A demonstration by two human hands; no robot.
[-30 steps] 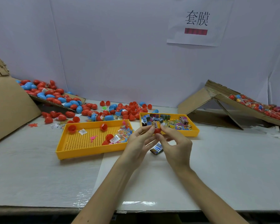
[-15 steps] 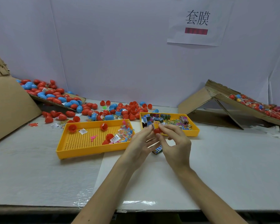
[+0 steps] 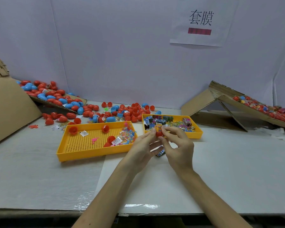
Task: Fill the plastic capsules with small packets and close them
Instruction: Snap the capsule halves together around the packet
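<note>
Both hands meet over the table's middle, in front of the right yellow tray (image 3: 198,134). My left hand (image 3: 142,146) and my right hand (image 3: 178,145) pinch a red capsule half (image 3: 159,133) between their fingertips. A small yellow packet (image 3: 159,127) sticks out of the capsule's top, under my right fingertips. Another small packet (image 3: 160,152) lies on the table below the hands, partly hidden by them. The right tray holds several printed packets (image 3: 168,122).
A left yellow perforated tray (image 3: 89,153) holds red capsule halves (image 3: 73,130) and clear toy packets (image 3: 125,137). Loose red and blue capsules (image 3: 122,111) litter the back of the table. Cardboard ramps stand at left (image 3: 10,106) and right (image 3: 253,109), the right one carrying filled capsules.
The hands stay together on the red capsule, shifting slightly. The packet has been worked further into the capsule's mouth between the fingertips.
</note>
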